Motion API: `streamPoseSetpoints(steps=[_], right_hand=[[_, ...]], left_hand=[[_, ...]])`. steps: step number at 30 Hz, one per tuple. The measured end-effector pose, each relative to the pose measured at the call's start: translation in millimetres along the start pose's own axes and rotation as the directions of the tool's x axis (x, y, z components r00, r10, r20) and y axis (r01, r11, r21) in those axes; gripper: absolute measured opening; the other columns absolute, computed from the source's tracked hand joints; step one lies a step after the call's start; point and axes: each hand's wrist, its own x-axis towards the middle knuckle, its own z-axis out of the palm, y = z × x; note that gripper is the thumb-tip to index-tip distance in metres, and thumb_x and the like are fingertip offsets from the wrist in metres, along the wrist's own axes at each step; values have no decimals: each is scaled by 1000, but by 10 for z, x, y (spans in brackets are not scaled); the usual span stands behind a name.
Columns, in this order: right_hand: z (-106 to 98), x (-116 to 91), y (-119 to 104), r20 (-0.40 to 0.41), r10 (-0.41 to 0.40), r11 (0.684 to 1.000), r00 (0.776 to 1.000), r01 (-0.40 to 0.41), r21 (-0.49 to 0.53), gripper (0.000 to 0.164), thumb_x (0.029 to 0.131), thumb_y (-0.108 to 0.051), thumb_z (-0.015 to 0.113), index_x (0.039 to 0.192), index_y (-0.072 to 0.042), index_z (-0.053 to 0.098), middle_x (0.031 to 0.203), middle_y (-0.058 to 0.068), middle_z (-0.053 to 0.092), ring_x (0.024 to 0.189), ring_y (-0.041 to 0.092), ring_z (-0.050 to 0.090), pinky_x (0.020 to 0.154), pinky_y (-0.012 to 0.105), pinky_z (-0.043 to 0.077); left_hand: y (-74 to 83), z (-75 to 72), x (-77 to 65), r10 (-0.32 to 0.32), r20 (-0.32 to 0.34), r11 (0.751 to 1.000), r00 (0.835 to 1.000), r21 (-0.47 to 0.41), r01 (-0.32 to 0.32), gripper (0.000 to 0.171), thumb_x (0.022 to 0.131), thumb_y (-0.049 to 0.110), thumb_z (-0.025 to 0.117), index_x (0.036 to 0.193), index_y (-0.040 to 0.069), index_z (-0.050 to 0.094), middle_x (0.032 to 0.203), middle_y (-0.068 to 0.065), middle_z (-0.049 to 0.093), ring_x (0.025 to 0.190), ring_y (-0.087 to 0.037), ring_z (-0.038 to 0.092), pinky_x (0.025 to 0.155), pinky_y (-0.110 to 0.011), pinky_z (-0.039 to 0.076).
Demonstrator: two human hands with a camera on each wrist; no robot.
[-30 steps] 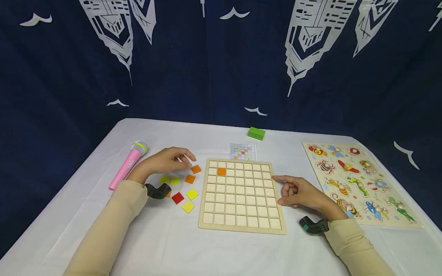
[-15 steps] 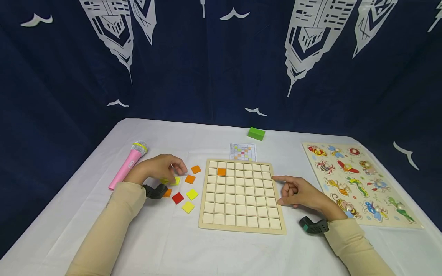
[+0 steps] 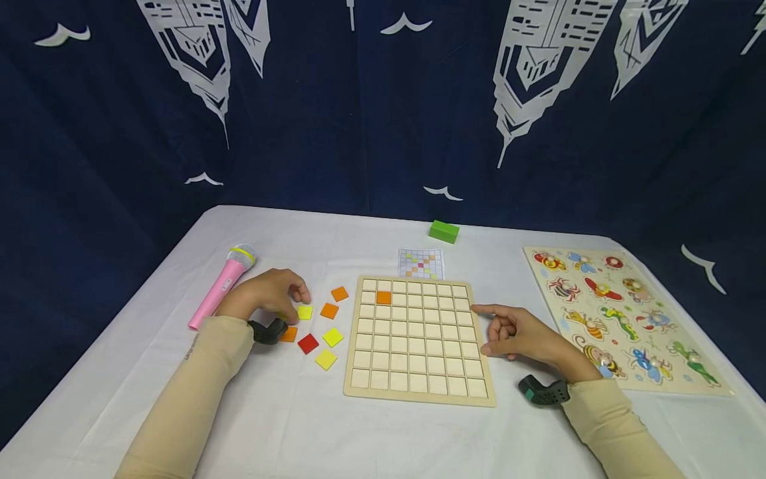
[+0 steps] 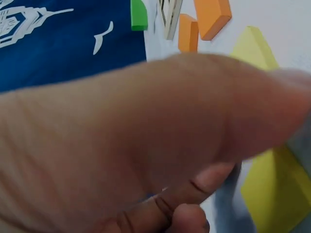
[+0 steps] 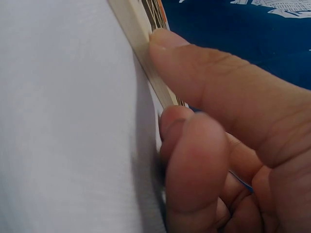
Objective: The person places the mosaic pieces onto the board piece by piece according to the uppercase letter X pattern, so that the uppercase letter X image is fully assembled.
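In the head view my left hand (image 3: 267, 293) reaches down over the loose square tiles left of the wooden grid board (image 3: 419, 398). A yellow tile (image 3: 305, 312) lies just beyond its fingertips, and an orange tile (image 3: 289, 334) sits beside the wrist. Close up, the thumb (image 4: 194, 107) stretches across the left wrist view, overlapping a yellow tile (image 4: 274, 189); part of that tile is hidden. My right hand (image 3: 520, 332) rests its straight index finger and thumb against the board's right edge, other fingers bent under. One orange tile (image 3: 383, 297) occupies a cell near the board's upper left.
More tiles lie by the board: a red tile (image 3: 308, 344), plus yellow and orange ones. A printed pattern card (image 3: 421, 263) and a green block (image 3: 444, 231) are behind it. A pink microphone (image 3: 224, 283) lies far left, an insect puzzle (image 3: 622, 319) far right.
My left hand has drawn back left and lowered from the upper orange tile toward the yellow tiles. The right hand and board have stayed put.
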Motion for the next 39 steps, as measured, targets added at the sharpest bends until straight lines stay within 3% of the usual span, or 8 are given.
streamPoseSetpoints(steps=[9, 15, 20, 27, 39], right_hand=[[-10, 2, 10, -1, 4, 1000, 1000, -4, -10, 79, 90, 1, 83, 153, 20, 40, 85, 4, 64, 62, 4, 51, 53, 23, 47], [-7, 3, 8, -2, 3, 1000, 1000, -3, -15, 78, 90, 1, 83, 153, 21, 40, 84, 3, 64, 61, 4, 51, 52, 23, 47], [-7, 2, 11, -5, 10, 1000, 1000, -10, -15, 78, 90, 1, 83, 153, 20, 40, 84, 3, 63, 61, 4, 50, 53, 22, 47], [-3, -1, 15, -9, 24, 1000, 1000, -25, -13, 78, 90, 0, 83, 153, 19, 41, 84, 4, 63, 61, 5, 50, 53, 23, 47], [-5, 2, 10, -11, 29, 999, 1000, -29, -12, 79, 90, 1, 83, 154, 19, 41, 84, 4, 64, 61, 5, 50, 53, 23, 47]], left_hand=[[8, 25, 54, 39, -26, 999, 999, -10, -39, 24, 79, 8, 86, 102, 7, 77, 107, -9, 69, 105, -29, 59, 97, -46, 52], [23, 5, 77, 91, -84, 995, 992, -30, -94, 26, 81, 8, 82, 106, 4, 75, 98, -8, 70, 94, -25, 61, 84, -37, 53], [38, 11, 106, 155, -119, 986, 981, -51, -162, 27, 82, 6, 80, 107, 4, 75, 96, -6, 71, 87, -23, 61, 76, -32, 54], [94, 41, 119, 262, -152, 960, 953, -63, -274, 25, 81, 7, 79, 105, 7, 74, 93, 0, 72, 77, -19, 57, 75, -33, 48], [268, 52, 140, 327, -199, 936, 924, -62, -345, 26, 84, 11, 86, 108, 10, 75, 92, 4, 75, 77, -18, 56, 72, -32, 46]])
